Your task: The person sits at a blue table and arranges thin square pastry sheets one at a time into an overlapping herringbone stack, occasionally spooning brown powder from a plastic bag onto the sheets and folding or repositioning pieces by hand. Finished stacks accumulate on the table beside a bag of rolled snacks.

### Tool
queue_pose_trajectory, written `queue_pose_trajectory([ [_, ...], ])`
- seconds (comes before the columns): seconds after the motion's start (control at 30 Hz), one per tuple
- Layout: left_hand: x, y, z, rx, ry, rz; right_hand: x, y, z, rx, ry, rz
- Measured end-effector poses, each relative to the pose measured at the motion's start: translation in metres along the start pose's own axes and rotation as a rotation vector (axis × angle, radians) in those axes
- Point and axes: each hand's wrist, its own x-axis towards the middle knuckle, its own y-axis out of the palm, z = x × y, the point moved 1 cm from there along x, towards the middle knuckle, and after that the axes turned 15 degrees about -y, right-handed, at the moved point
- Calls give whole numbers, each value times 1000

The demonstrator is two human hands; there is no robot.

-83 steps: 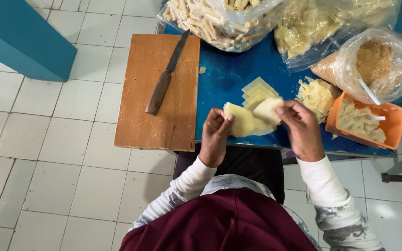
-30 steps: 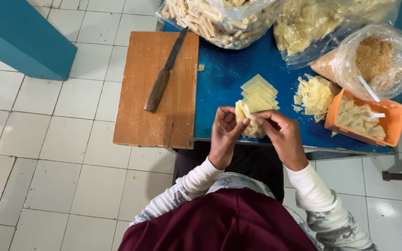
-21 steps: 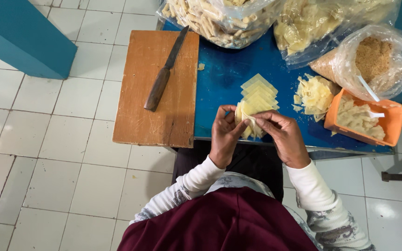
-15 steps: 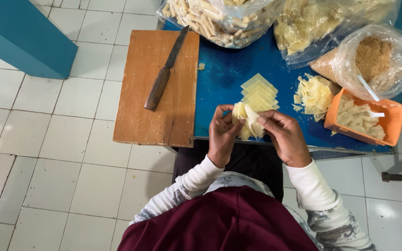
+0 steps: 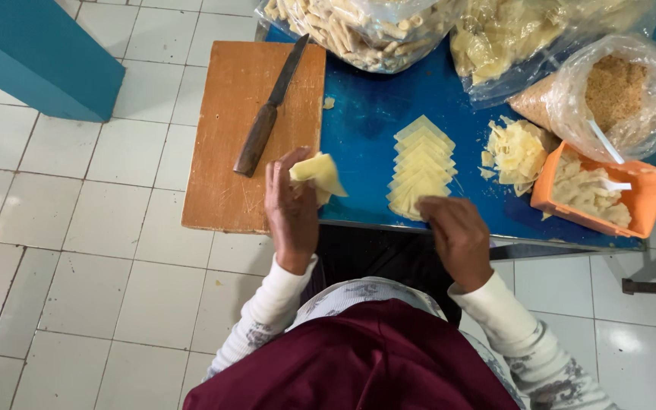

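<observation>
Work looks partway through, judging by the fanned row of yellow dough squares (image 5: 419,168) lying unused on the blue worktop (image 5: 366,129) mid-frame, beside a loose heap of scraps (image 5: 518,150) and an orange tray (image 5: 597,193) at right. Left hand (image 5: 291,209) is raised, fingers closed on a folded yellow wrapper (image 5: 317,175) just left of centre. Right hand (image 5: 457,237) hovers curled and palm-down at the row's near end; whether it grips anything cannot be told.

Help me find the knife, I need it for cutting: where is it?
In the head view, the knife lies diagonally on the wooden cutting board, left of the blue table, just above the left hand.
</observation>
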Motion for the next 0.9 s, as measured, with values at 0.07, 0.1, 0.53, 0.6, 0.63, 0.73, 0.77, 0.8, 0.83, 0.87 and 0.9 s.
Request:
queue_pose_trajectory([
  [0.07,0,-8,-1,101,74,-46,-1,1,6,-8,-42,-28],
  [0.1,0,-11,-1,152,110,-70,-2,1,8,-11,-63,-41],
  [0.53,-2,-30,1,333,24,-117,-4,5,7,121,68,-85],
  [0.6,-3,-27,2,418,122,-161,-4,4,8,93,42,-77],
  [0.63,-6,-26,3,488,178,-221,-4,4,9,64,21,-61],
  [0.73,-16,-9,9,606,298,-273,-3,3,13,14,-40,-28],
  [0.77,-23,2,12,583,300,-200,-3,3,14,22,-53,-20],
  [0.8,-31,14,15,504,365,-19,-3,1,13,27,-65,-12],
  [0.83,-38,26,19,421,427,162,-4,-3,12,84,-24,5],
  [0.87,-44,39,22,446,502,258,-5,-7,10,142,17,22],
  [0.9,-47,50,26,471,577,352,-5,-12,7,202,55,36],
])
